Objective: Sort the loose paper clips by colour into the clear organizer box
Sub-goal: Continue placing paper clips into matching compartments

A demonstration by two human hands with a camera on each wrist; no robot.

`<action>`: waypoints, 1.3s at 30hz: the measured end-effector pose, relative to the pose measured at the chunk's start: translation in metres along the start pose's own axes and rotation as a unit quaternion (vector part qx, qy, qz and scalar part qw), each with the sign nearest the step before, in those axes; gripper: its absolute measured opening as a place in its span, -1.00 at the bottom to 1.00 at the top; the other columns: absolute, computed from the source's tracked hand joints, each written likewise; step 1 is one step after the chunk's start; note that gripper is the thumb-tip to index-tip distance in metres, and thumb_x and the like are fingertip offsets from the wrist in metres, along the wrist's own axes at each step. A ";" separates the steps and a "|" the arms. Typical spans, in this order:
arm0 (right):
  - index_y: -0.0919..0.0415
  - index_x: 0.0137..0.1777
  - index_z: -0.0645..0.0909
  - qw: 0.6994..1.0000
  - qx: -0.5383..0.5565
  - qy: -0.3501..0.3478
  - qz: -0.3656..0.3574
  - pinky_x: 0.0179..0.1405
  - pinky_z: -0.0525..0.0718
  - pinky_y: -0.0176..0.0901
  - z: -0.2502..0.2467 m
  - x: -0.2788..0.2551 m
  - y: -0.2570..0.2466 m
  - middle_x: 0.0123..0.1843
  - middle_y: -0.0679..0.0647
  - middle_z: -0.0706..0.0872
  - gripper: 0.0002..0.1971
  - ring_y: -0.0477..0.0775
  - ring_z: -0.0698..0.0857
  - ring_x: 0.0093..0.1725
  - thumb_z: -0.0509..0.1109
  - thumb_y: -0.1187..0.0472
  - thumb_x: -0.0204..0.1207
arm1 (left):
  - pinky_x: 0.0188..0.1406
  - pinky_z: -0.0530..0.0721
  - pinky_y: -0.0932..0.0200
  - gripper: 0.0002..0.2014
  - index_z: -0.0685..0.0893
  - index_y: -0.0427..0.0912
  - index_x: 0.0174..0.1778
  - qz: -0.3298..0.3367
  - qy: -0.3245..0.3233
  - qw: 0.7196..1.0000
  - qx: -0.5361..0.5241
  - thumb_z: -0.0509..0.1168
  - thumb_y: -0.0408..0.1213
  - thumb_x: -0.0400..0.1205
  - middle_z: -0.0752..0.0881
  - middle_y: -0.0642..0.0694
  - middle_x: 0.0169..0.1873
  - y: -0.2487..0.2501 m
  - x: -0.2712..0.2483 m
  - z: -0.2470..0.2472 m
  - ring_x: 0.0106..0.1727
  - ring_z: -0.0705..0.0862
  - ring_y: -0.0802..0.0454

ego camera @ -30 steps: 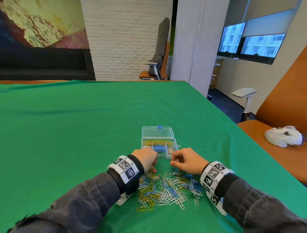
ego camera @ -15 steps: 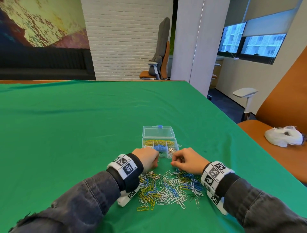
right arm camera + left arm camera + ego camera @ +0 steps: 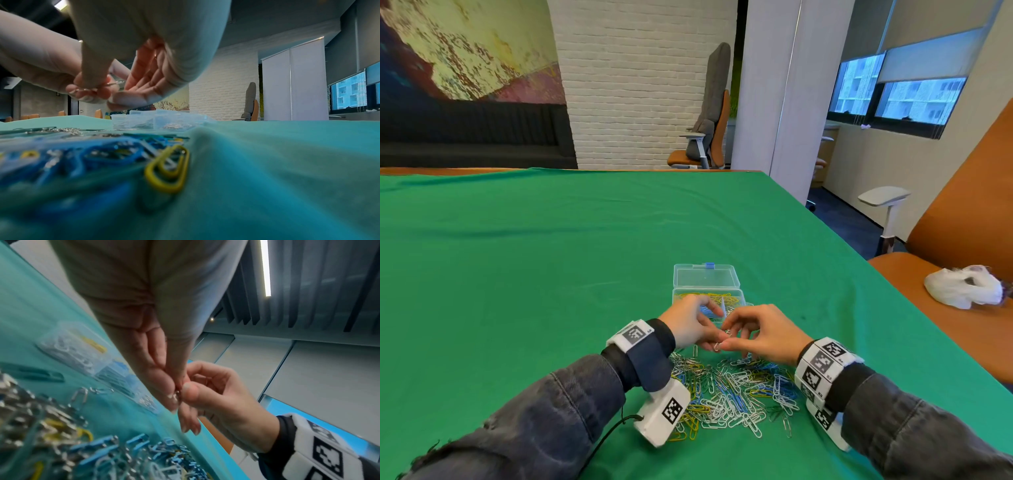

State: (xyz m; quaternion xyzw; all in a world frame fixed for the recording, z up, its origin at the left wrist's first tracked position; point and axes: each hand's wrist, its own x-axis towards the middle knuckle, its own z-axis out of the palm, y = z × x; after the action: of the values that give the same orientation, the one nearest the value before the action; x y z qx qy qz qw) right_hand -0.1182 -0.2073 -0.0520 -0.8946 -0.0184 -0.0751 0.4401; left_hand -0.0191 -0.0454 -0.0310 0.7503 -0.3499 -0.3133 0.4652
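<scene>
Silver paper clip pinched between 2 hands above the pile

A green cloth (image 3: 551,291) is spread over the table, and the clear organizer box (image 3: 707,291) is set on it with its lid open, yellow, blue and silver clips seen in separate compartments. Just in front of the box a pile of loose paper clips (image 3: 736,390) in silver, blue and yellow is scattered. Above the pile's far edge the left hand (image 3: 688,327) and right hand (image 3: 763,337) are brought together; a silver clip (image 3: 718,346) is pinched by curled fingertips of both, the other fingers loosely bent.
</scene>
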 end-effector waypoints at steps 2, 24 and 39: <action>0.22 -0.11 0.73 1.000 0.003 0.015 -0.005 -0.34 0.75 -0.10 -0.001 0.000 -0.001 -0.25 0.14 0.79 -0.67 0.08 0.74 -0.42 0.69 0.07 0.24 | -0.45 0.70 0.32 -0.67 0.49 -0.27 0.18 -0.007 -0.007 1.000 -0.017 0.42 -0.48 0.57 0.74 -0.01 -0.54 0.000 0.001 0.004 -0.55 0.71 0.16; -0.05 -0.05 0.80 0.957 -0.205 0.189 0.077 0.02 0.74 -0.16 -0.013 0.008 0.020 -0.09 -0.15 0.84 -0.87 -0.16 0.78 -0.18 0.45 0.18 0.55 | 0.09 0.65 0.17 -0.81 0.75 -0.30 0.09 -0.081 -0.013 0.913 0.399 0.42 -0.31 0.61 0.78 -0.19 0.07 0.003 -0.004 -0.008 0.06 0.73 -0.07; 0.11 0.01 0.75 0.974 -0.176 0.129 0.063 -0.15 0.48 -0.70 -0.009 0.007 0.011 -0.09 -0.11 0.76 -0.86 -0.44 0.61 -0.22 0.37 0.30 0.59 | 0.06 0.70 0.12 -0.91 0.72 -0.08 -0.13 -0.085 0.019 0.899 0.430 0.40 -0.38 0.59 0.83 -0.03 -0.14 -0.004 -0.003 -0.002 -0.14 0.73 0.10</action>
State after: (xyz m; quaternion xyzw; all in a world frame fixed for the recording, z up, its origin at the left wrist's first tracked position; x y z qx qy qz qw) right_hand -0.1108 -0.2211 -0.0539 -0.9402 0.1084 -0.1643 0.2779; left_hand -0.0180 -0.0405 -0.0337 0.9099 -0.3767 -0.1563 0.0759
